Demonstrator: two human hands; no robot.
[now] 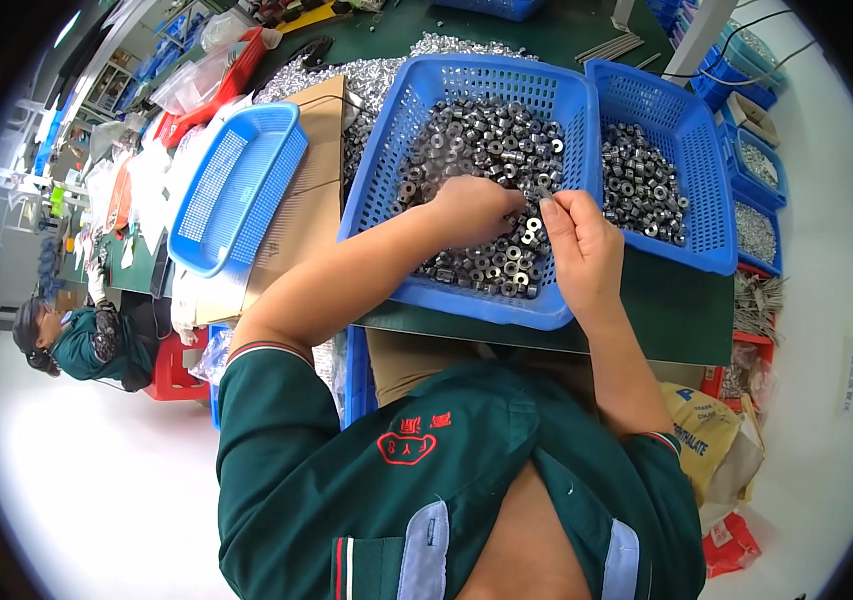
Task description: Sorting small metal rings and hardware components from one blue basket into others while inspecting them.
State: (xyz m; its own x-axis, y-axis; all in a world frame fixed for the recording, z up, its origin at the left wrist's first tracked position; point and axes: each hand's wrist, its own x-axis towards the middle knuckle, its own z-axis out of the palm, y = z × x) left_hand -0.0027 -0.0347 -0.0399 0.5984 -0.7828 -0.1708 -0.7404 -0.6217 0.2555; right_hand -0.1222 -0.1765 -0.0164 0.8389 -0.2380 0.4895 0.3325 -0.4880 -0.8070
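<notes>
A blue perforated plastic basket point(366, 200) stands in front of me, filled with small shiny metal rings point(491, 135) that have a hole through the middle. My left hand point(476, 210) is over the pile with its fingers curled closed; what they hold, if anything, is hidden. Close to its right, my right hand point(583, 245) is raised over the basket's right side. Its thumb and forefinger are pinched together near a small piece too unclear to name. A second blue basket point(681, 130) beside it holds more such metal rings point(636, 185).
An empty blue basket point(236, 190) rests on cardboard point(321, 150) to the left. Loose metal parts point(446, 45) are heaped behind the baskets on the green table point(686, 320). Thin metal rods point(611, 47) lie at the back right. A co-worker point(96, 340) sits far left.
</notes>
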